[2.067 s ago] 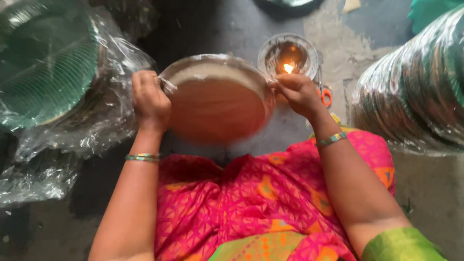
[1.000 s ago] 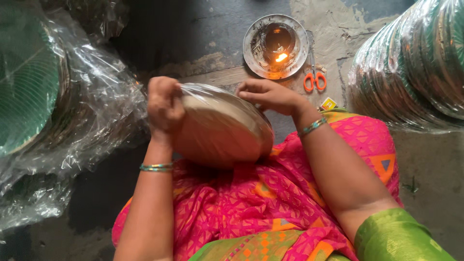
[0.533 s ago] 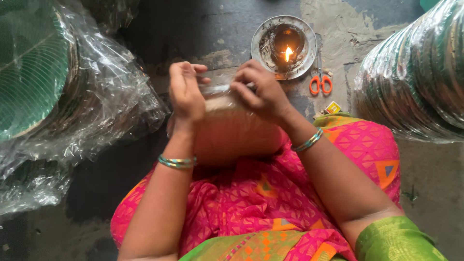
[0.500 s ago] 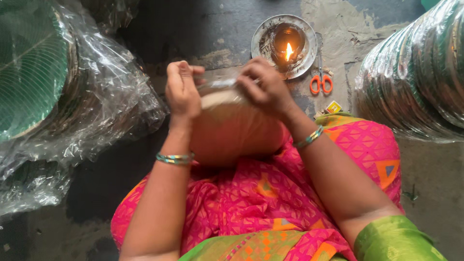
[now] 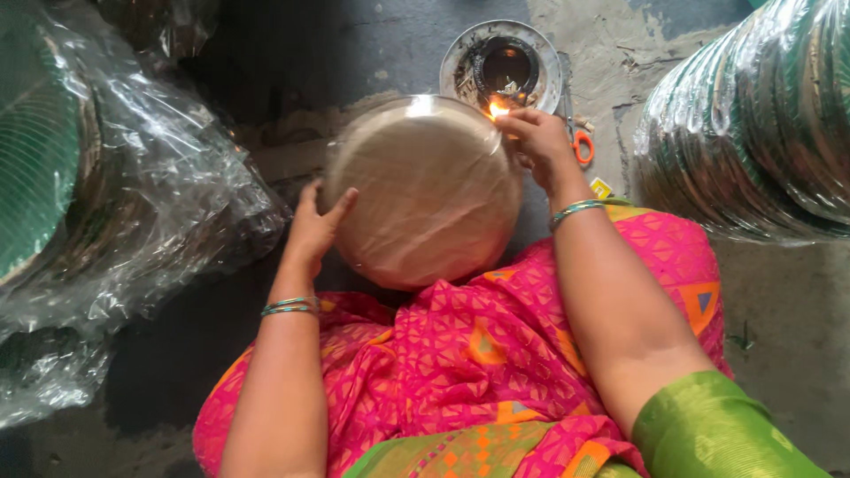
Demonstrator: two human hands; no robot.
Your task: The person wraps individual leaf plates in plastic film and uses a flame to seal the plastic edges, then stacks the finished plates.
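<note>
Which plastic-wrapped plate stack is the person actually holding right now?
The small brown stack over the lap, gripped by the left hand and right hand. The green stacks at left and right lie untouched.

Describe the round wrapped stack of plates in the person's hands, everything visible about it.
The wrapped stack of plates is a round, tan-brown disc sheathed in clear, glossy plastic film that wrinkles at the rim. It is tilted on edge, its flat face toward the camera, resting over the pink-clad lap. The left hand braces its lower left edge; the right hand pinches the upper right rim beside a small flame.
</note>
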